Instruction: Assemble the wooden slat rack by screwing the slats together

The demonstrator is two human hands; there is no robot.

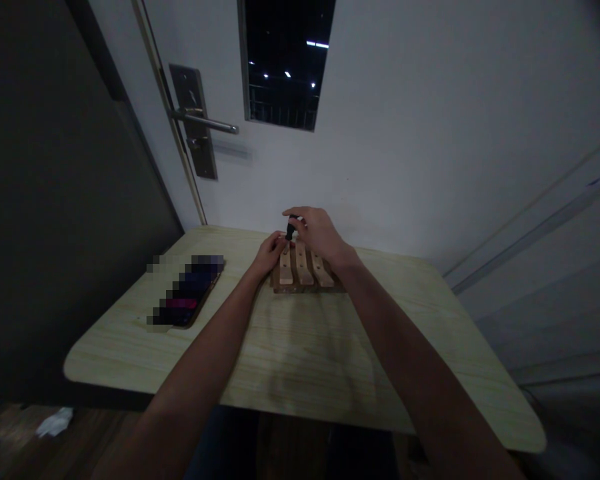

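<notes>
A small wooden board (305, 285) with three pale wooden slats (304, 268) lies at the far middle of the light wooden table (300, 347). My right hand (317, 232) hovers over the board's far end, fingers curled round a small black tool handle (291, 231) that stands upright above the left slat. My left hand (271, 252) rests at the board's far left corner, its fingertips pinched together at the end of the left slat, right under the tool. Whether they hold anything there is hidden.
A dark phone (187, 300) lies on the table's left side. Behind the table stands a white door with a metal lever handle (207, 123) and a dark window panel (285, 60). A crumpled white scrap (55, 422) lies on the floor at lower left.
</notes>
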